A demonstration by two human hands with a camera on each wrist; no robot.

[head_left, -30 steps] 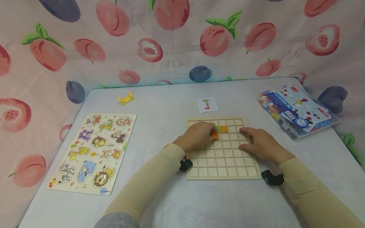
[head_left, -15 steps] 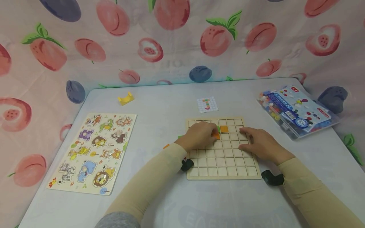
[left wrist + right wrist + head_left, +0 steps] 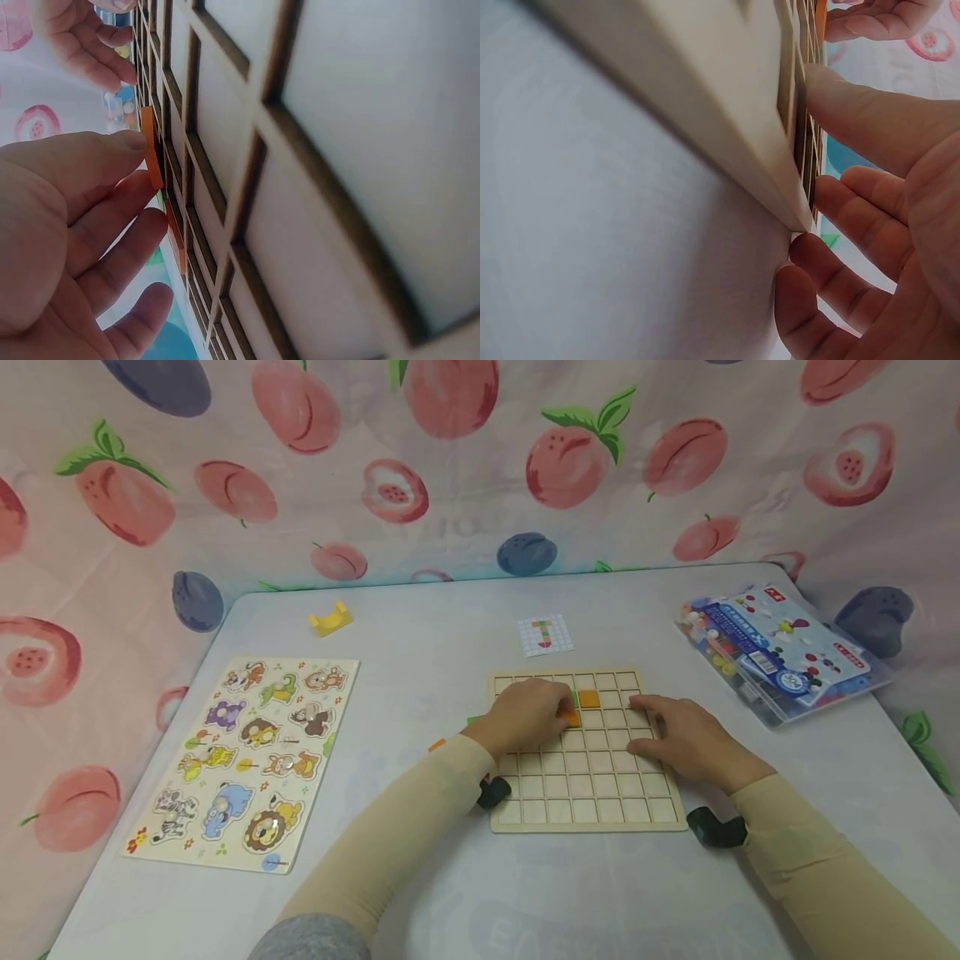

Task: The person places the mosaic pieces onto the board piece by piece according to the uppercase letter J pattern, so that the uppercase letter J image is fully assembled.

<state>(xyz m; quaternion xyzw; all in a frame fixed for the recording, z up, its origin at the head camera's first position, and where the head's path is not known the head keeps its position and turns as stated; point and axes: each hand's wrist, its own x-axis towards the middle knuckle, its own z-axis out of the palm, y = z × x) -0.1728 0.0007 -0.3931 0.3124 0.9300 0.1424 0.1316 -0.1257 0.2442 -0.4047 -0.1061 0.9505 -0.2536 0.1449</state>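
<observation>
A wooden grid board lies on the table in the head view. My left hand reaches over its upper part and pinches an orange square tile between thumb and forefinger, just at the grid. Another orange tile sits in a cell near the top, and a green tile next to it is mostly covered by my fingers. My right hand rests on the board's right edge, its thumb and fingers spread apart. In the right wrist view its thumb lies over the board's top face.
A small grid card with a coloured pattern lies behind the board. An animal puzzle board is at left, a yellow curved piece behind it. A clear plastic box stands back right. Loose tiles show partly beside my left forearm.
My left hand stays at almost the same place with the orange tile, its wrist shifting slightly to the right. The right hand has not visibly moved.
</observation>
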